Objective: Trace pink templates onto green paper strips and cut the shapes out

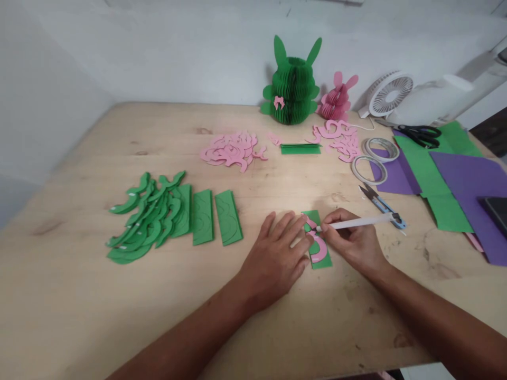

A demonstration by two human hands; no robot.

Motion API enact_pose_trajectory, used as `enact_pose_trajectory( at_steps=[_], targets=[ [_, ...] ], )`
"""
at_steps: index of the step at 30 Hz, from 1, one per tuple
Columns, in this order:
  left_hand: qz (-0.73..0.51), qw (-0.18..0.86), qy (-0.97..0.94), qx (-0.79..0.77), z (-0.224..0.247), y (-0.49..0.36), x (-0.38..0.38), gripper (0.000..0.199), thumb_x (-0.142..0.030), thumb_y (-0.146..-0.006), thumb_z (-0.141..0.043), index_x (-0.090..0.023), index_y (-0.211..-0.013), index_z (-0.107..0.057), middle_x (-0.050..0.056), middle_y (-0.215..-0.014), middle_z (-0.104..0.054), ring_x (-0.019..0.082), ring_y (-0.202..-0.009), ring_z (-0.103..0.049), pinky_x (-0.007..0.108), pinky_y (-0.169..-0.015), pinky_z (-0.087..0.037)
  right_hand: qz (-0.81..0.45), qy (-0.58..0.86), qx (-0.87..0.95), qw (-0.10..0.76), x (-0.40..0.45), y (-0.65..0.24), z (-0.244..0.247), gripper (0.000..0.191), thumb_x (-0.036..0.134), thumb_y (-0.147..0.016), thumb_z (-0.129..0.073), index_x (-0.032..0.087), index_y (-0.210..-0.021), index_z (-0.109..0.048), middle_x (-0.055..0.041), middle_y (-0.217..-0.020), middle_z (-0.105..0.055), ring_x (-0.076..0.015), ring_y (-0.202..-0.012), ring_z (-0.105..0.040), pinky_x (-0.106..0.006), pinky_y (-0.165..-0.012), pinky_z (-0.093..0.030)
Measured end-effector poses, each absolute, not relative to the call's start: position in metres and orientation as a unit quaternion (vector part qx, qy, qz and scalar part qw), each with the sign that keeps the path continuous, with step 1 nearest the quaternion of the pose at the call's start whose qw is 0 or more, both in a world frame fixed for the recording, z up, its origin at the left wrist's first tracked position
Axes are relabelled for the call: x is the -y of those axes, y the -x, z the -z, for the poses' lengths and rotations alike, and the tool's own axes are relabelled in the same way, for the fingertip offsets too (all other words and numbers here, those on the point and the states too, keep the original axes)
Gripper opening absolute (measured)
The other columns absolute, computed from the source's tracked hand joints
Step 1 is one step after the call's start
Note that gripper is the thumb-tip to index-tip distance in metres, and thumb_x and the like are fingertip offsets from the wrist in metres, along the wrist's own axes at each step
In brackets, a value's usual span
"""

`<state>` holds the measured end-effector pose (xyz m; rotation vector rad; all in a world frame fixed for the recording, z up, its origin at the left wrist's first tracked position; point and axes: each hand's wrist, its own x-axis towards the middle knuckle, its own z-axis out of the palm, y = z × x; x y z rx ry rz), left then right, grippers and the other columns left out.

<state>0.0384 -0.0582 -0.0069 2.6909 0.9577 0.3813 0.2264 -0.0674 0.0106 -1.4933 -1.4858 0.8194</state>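
Observation:
My right hand [354, 240] is closed round a white pen [360, 222], its tip at the edge of a pink paper cutout [319, 250]. That curved cutout lies on a green paper strip [321, 263] on the table. My left hand [279, 253] rests flat with fingers spread, its fingertips on the cutout and the strip's left side. Left of it, two green paper pieces [228, 217] with curved outlines drawn on them lie side by side. Beyond these sits a heap of green curved cutouts [148, 221].
Pink cutouts [229, 149] and a folded green strip [300, 149] lie farther back. Green [295, 89] and pink [336, 102] paper rabbits stand by the wall beside a white fan [390, 95]. To the right are tape rolls [369, 170], blue snips [382, 206], black scissors [422, 134] and purple paper [471, 184].

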Motion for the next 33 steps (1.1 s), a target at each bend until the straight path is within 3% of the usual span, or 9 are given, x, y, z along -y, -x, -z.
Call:
enact_pose_trajectory(
  at_steps=[12,19,25,33],
  targets=[
    [-0.131,0.136,-0.926,-0.327,0.008,-0.038,0.058,0.036,-0.038,-0.093,-0.041,-0.025,-0.124,-0.054,0.007,-0.145,-0.040,0.029,-0.135,-0.029,0.054,-0.111,-0.020,-0.328,0.604,0.561,0.462,0.066,-0.229,-0.009,0.007,0.021,-0.078,-0.061,0.018,-0.072,-0.059,0.0017,-0.061,-0.059,-0.0108,-0.054,-0.056,-0.021,-0.049,-0.046],
    [-0.127,0.141,-0.925,-0.329,0.003,-0.039,0.058,0.036,-0.034,-0.092,-0.041,-0.023,-0.123,-0.054,0.007,-0.144,-0.041,0.030,-0.134,-0.030,0.055,-0.111,-0.019,-0.322,0.574,0.600,0.455,0.069,-0.231,0.000,0.011,0.029,-0.085,-0.057,0.019,-0.088,-0.061,-0.0027,-0.076,-0.067,-0.0152,-0.068,-0.064,-0.025,-0.059,-0.051],
    [-0.123,0.140,-0.925,-0.330,0.001,-0.039,0.059,0.035,-0.034,-0.091,-0.042,-0.023,-0.123,-0.054,0.007,-0.143,-0.042,0.030,-0.134,-0.030,0.054,-0.111,-0.020,-0.191,0.591,0.692,0.369,0.072,-0.234,0.001,0.015,0.028,-0.089,-0.052,0.020,-0.095,-0.064,-0.0026,-0.082,-0.071,-0.0161,-0.073,-0.066,-0.028,-0.067,-0.050],
    [-0.127,0.141,-0.924,-0.333,0.005,-0.040,0.061,0.034,-0.033,-0.090,-0.043,-0.023,-0.121,-0.054,0.007,-0.143,-0.042,0.029,-0.135,-0.030,0.054,-0.111,-0.019,-0.084,0.559,0.754,0.336,0.073,-0.233,0.002,0.018,0.027,-0.090,-0.047,0.020,-0.093,-0.064,-0.0038,-0.087,-0.072,-0.0162,-0.074,-0.066,-0.028,-0.071,-0.046]
  ],
)
